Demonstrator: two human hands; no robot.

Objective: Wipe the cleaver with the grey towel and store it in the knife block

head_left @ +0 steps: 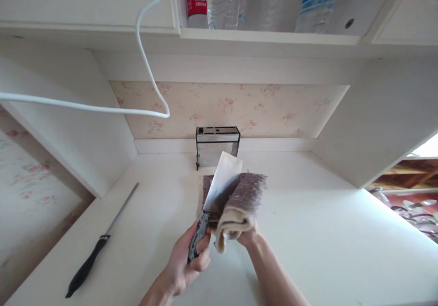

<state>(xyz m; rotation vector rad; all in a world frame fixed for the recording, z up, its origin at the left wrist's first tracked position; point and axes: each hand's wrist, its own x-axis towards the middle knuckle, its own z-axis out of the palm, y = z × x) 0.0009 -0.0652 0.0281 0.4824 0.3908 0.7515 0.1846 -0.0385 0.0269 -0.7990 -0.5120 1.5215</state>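
Worktop [308, 210] below, left fingers [203, 244] clamp a stiff-looking knife [223, 174] by its safer handle [197, 237]; right hand [249, 236] clutches soft-looking cloth [252, 189].

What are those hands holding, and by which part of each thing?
The left hand grips the cleaver by its handle. The right hand holds the folded towel from beneath, near its closer end; the exact finger grip is hidden.

Plastic bottles [224, 2] stand on a shelf [270, 36] above floral wallpaper [205, 102], a white cable [102, 109] leftward.

White tabletop [328, 233]: black-handled rod [101, 241], metal box [209, 152]
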